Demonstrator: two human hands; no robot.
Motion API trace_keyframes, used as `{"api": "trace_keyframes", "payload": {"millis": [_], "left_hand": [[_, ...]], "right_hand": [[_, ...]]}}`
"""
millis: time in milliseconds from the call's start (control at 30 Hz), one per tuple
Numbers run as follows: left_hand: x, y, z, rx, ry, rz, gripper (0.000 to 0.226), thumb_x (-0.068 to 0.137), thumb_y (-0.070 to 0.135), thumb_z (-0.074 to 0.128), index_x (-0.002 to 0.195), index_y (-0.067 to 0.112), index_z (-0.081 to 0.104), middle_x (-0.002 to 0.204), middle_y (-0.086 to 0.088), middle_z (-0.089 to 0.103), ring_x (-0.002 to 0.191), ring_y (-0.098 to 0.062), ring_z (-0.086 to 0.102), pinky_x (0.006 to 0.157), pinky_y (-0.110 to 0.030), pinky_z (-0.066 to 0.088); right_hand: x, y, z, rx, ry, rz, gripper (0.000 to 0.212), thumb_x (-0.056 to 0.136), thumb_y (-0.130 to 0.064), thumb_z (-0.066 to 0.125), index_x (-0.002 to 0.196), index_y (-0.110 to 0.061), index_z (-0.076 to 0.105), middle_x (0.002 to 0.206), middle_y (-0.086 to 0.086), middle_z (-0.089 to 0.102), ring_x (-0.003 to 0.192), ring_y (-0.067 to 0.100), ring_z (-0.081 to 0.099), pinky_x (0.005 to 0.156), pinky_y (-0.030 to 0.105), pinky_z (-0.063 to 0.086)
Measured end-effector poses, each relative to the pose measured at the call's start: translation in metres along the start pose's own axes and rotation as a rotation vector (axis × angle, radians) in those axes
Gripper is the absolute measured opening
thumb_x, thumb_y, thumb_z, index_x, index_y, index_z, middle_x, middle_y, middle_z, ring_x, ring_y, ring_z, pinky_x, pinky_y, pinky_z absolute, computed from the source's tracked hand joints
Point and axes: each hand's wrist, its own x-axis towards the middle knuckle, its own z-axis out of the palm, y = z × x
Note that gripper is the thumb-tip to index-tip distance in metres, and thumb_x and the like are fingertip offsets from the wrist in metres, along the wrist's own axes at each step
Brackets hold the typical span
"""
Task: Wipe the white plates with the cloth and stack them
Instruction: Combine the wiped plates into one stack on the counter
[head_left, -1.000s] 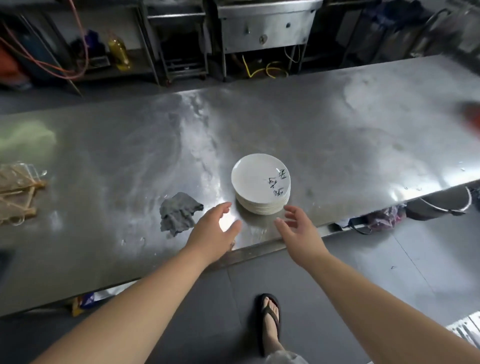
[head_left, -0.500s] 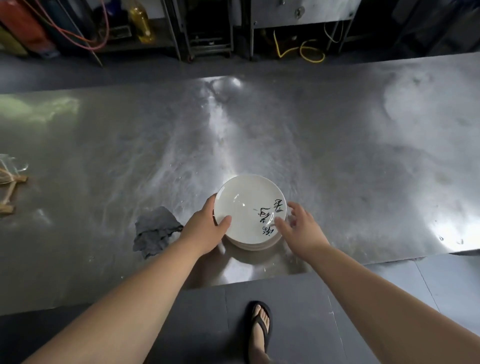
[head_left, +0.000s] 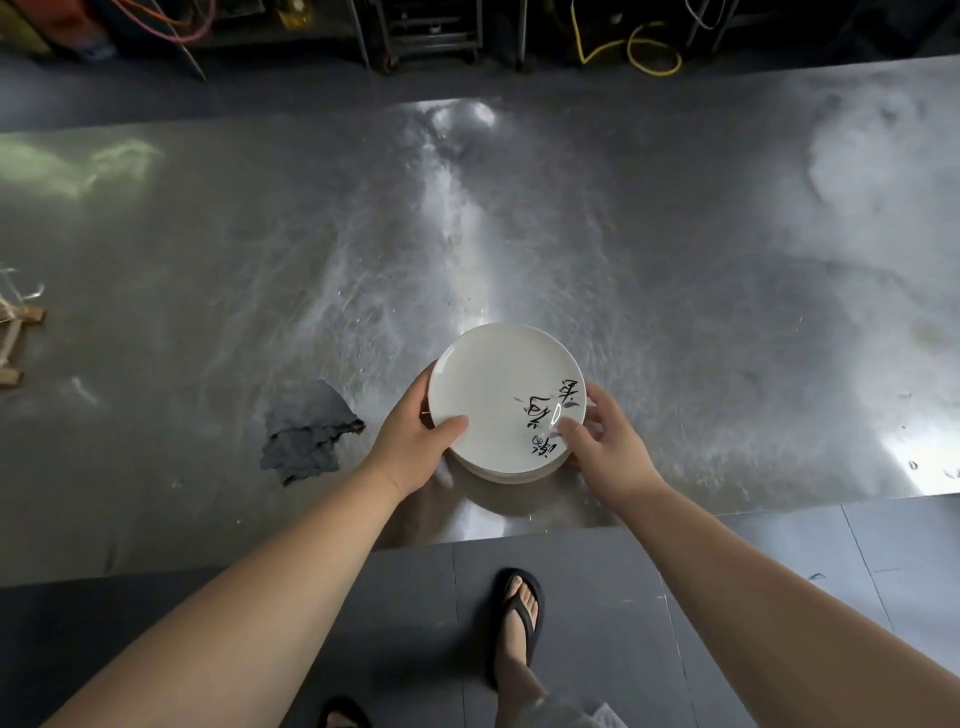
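Plates (head_left: 501, 472) are sitting stacked near the front edge of the worktop (head_left: 727, 312), grey cloth (head_left: 306, 434) lying just left. Left hand (head_left: 410, 447) and right hand (head_left: 605, 447) are pinching opposite rims of the top plate (head_left: 493, 395); glazed china is likely stiff, slippery, breakable.

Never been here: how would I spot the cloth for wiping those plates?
Start at the long steel table filling the view and find the stack of white plates near its front edge. Just left of the left hand gripping that stack lies the cloth. It is a crumpled dark grey rag, soft and dull beside the glossy white plates.
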Motion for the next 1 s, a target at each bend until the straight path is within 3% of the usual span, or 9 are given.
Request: {"api": "trace_keyframes", "payload": {"millis": [133,267,500,633,733,867,1000], "left_hand": [[-0.028,-0.001,-0.003,-0.007,-0.027,0.008,0.069,0.077,0.04,0.073,0.131,0.073,0.045,0.127,0.033,0.066,0.119,0.009,0.062,0.088,-0.012,0.052],[-0.073,-0.013,-0.01,-0.066,-0.028,0.03,0.07,0.077,0.036,0.073,0.127,0.077,0.047,0.127,0.033,0.066,0.119,0.009,0.061,0.086,-0.007,0.052],[-0.168,-0.045,-0.052,-0.143,-0.051,0.077,0.071,0.084,0.016,0.07,0.14,0.053,0.046,0.129,0.027,0.067,0.121,0.003,0.063,0.09,-0.012,0.053],[-0.225,-0.071,-0.086,-0.155,-0.077,0.098,0.073,0.084,0.018,0.07,0.144,0.05,0.044,0.133,0.026,0.065,0.127,0.001,0.06,0.093,-0.013,0.053],[-0.264,-0.091,-0.111,-0.15,-0.111,0.093,0.073,0.084,0.019,0.071,0.146,0.049,0.045,0.134,0.022,0.066,0.127,-0.001,0.061,0.092,-0.016,0.055],[-0.303,-0.123,-0.137,-0.13,-0.135,0.078,0.073,0.083,0.024,0.073,0.144,0.056,0.047,0.135,0.022,0.065,0.126,-0.001,0.061,0.089,-0.014,0.056],[-0.329,-0.157,-0.142,-0.15,-0.143,0.032,0.079,0.082,0.026,0.077,0.148,0.053,0.043,0.137,0.023,0.063,0.129,-0.001,0.06,0.092,-0.016,0.056]], "right_hand": [[-0.03,0.007,0.007,0.056,0.046,0.0,0.058,0.075,-0.05,0.062,0.132,-0.049,0.052,0.122,-0.018,0.069,0.102,0.003,0.072,0.096,0.047,0.058],[-0.077,0.017,0.024,0.095,0.038,-0.039,0.059,0.078,-0.046,0.06,0.137,-0.043,0.051,0.114,-0.02,0.072,0.099,0.007,0.073,0.077,0.032,0.061],[-0.169,0.027,0.079,0.123,0.046,-0.118,0.052,0.083,-0.042,0.06,0.134,-0.045,0.051,0.121,-0.02,0.069,0.093,0.012,0.071,0.081,0.036,0.059],[-0.229,0.036,0.125,0.156,0.074,-0.146,0.051,0.08,-0.046,0.06,0.13,-0.053,0.052,0.118,-0.023,0.068,0.093,0.007,0.071,0.074,0.021,0.057],[-0.271,0.047,0.16,0.169,0.091,-0.143,0.049,0.08,-0.048,0.061,0.127,-0.056,0.052,0.117,-0.023,0.07,0.093,0.006,0.071,0.074,0.018,0.056],[-0.311,0.069,0.199,0.172,0.074,-0.117,0.048,0.082,-0.048,0.061,0.127,-0.06,0.05,0.124,-0.021,0.068,0.096,0.006,0.07,0.076,0.02,0.056],[-0.328,0.098,0.221,0.186,0.051,-0.082,0.05,0.084,-0.043,0.062,0.132,-0.052,0.051,0.127,-0.013,0.068,0.106,0.012,0.07,0.082,0.029,0.057]]}}
